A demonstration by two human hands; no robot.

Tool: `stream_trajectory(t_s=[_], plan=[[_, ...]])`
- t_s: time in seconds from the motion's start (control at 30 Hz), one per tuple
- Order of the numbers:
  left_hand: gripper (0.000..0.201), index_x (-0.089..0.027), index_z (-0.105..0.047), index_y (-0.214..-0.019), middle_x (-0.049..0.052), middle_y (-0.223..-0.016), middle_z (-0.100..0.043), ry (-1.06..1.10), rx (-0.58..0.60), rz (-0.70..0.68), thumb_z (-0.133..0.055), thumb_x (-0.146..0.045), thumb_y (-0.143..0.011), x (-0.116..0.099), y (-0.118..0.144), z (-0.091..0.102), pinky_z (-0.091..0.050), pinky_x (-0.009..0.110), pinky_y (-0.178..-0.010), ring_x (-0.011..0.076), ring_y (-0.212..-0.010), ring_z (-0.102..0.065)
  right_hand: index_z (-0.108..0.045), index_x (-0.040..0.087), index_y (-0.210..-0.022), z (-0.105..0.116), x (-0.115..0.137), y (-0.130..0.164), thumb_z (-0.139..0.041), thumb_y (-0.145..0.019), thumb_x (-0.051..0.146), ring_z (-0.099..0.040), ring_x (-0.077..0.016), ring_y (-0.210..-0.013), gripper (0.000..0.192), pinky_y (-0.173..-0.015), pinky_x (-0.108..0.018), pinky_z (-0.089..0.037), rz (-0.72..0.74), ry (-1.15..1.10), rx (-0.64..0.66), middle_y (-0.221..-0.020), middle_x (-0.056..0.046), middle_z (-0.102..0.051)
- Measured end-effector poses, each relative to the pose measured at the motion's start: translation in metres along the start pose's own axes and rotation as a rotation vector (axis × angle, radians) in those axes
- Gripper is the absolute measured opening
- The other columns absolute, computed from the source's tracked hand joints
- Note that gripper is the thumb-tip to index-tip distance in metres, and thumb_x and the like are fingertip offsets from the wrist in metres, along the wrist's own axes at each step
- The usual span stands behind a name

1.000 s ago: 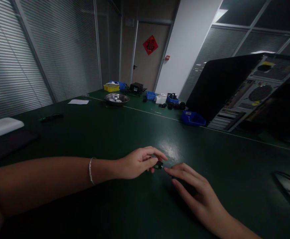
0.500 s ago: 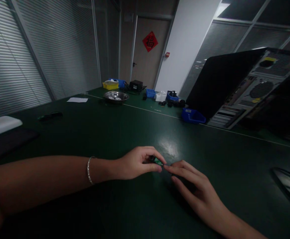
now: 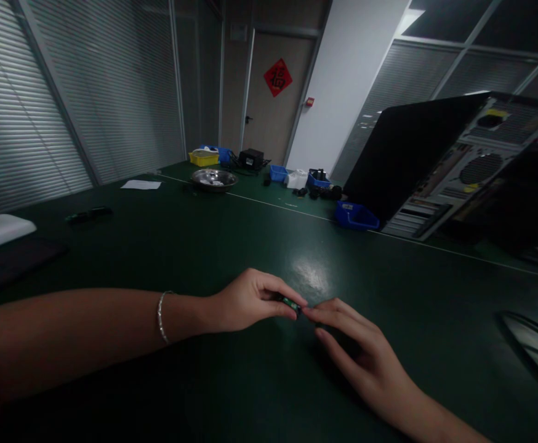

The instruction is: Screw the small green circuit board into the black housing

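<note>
My left hand (image 3: pixel 255 301) pinches a small green circuit board (image 3: pixel 291 304) between thumb and fingers, just above the green tabletop (image 3: pixel 232 246). Only a narrow strip of the board shows; the rest is covered by the fingers. From the right, my right hand (image 3: pixel 361 341) reaches in with its index fingertip at the board's near end. Its thumb stands apart below and its fingers are stretched out, with nothing visible between them.
At the back stand a metal bowl (image 3: pixel 213 179), a yellow bin (image 3: pixel 204 159) and a blue bin (image 3: pixel 356 215). A computer tower (image 3: pixel 417 160) is on the right, near a black cable (image 3: pixel 521 347). Small dark parts (image 3: pixel 88 215) and white paper (image 3: pixel 140 184) lie left.
The board has tilted in my left hand, so less of its green face shows. My left fingers have closed in slightly. My right hand has barely moved.
</note>
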State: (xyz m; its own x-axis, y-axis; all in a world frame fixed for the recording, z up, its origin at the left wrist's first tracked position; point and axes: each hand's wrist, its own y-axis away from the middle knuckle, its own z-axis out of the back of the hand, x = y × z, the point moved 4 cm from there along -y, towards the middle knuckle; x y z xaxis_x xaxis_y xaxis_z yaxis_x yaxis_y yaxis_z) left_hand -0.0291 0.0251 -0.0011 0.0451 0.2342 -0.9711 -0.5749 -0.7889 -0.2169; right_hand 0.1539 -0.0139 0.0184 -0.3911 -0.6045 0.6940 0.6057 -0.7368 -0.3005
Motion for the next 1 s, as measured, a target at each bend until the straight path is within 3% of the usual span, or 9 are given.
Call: stream_trajectory(t_s=[0.2,0.43,0.5,0.6,0.73,1.0], plan=[[0.027,-0.017,-0.073,-0.1,0.007,-0.098,-0.073,0.118,0.01,0.073,-0.074,-0.017,-0.072,0.001,-0.001,-0.001,-0.051,0.034,-0.088,0.0189,-0.094,-0.067,-0.056,0.029,-0.125,-0.001,-0.001,0.0,-0.049,-0.093,0.014,-0.06,-0.0181,-0.1,0.037,-0.084,-0.032,-0.053,0.015,0.006,0.006,-0.109,-0.006,-0.06],[0.023,-0.015,-0.07,-0.1,0.006,-0.092,-0.071,0.189,-0.004,0.135,-0.069,-0.022,-0.079,0.005,-0.002,0.0,-0.051,0.032,-0.082,0.015,-0.083,-0.065,-0.058,0.027,-0.124,0.003,0.001,0.001,-0.05,-0.092,0.016,-0.062,-0.0201,-0.097,0.035,-0.081,-0.033,-0.054,0.012,0.023,-0.056,-0.108,-0.008,-0.063],[0.02,-0.016,-0.069,-0.101,0.006,-0.095,-0.069,0.105,0.049,0.094,-0.065,-0.023,-0.083,0.001,-0.002,-0.001,-0.05,0.033,-0.085,0.0166,-0.09,-0.064,-0.059,0.027,-0.123,0.005,0.001,0.001,-0.051,-0.092,0.016,-0.063,-0.0198,-0.095,0.034,-0.079,-0.031,-0.054,0.024,0.028,-0.103,-0.106,-0.008,-0.064],[0.019,-0.022,-0.07,-0.102,0.006,-0.105,-0.064,-0.207,0.207,-0.053,-0.063,-0.024,-0.085,-0.01,0.0,-0.006,-0.044,0.034,-0.093,0.0189,-0.102,-0.059,-0.059,0.028,-0.122,0.008,0.001,0.001,-0.052,-0.091,0.015,-0.063,-0.018,-0.092,0.034,-0.078,-0.029,-0.053,0.027,0.028,-0.155,-0.102,-0.006,-0.065],[0.019,-0.026,-0.071,-0.102,0.006,-0.105,-0.063,-0.51,0.359,-0.194,-0.063,-0.024,-0.085,-0.021,0.003,-0.013,-0.037,0.033,-0.099,0.0196,-0.105,-0.057,-0.059,0.03,-0.121,0.007,-0.002,0.0,-0.053,-0.091,0.014,-0.063,-0.0158,-0.091,0.035,-0.078,-0.026,-0.052,0.02,0.007,-0.153,-0.1,-0.004,-0.065],[0.03,-0.024,-0.062,-0.115,0.008,-0.116,-0.065,-0.462,0.403,-0.255,-0.058,-0.015,-0.086,-0.027,0.005,-0.017,-0.033,0.035,-0.105,0.0203,-0.115,-0.055,-0.058,0.03,-0.121,0.007,-0.002,0.001,-0.052,-0.091,0.012,-0.061,-0.0151,-0.093,0.035,-0.08,-0.027,-0.051,0.027,-0.037,-0.139,-0.102,-0.004,-0.064]])
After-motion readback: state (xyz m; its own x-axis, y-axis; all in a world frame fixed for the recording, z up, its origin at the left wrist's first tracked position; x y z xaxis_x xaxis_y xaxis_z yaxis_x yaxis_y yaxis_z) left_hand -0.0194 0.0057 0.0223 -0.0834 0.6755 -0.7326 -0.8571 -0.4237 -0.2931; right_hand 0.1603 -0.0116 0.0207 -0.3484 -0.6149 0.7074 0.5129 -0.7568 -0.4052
